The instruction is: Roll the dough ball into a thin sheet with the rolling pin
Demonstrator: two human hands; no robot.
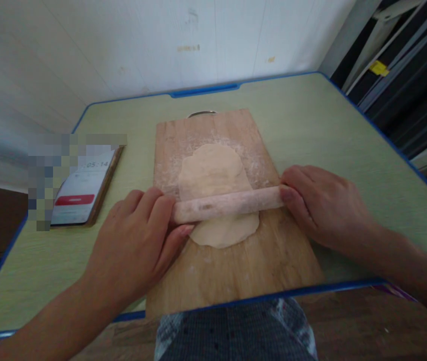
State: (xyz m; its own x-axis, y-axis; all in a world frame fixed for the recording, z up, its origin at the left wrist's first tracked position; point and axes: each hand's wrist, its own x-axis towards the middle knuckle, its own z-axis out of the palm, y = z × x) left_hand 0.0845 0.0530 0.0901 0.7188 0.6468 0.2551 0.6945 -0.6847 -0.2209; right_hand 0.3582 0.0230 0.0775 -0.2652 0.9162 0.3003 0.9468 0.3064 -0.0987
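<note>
A floury wooden rolling pin [228, 203] lies across a flat sheet of pale dough [213, 168]. Its left end is gripped by my left hand [134, 235], fingers curled round it. At the other end, my right hand [318, 203] is closed on the pin. The dough shows on both sides of the pin, spread wider toward the far side. Under it is a wooden board [236, 281], dusted with flour around the dough. The pin's two tips are hidden inside my hands.
The board rests on a light green table [349, 130] with a blue edge, slightly overhanging the front. A phone [80, 190] showing a timer stands at the left, partly blurred out. Behind the table is a white wall [228, 40]. A metal rim [202, 113] shows behind the board.
</note>
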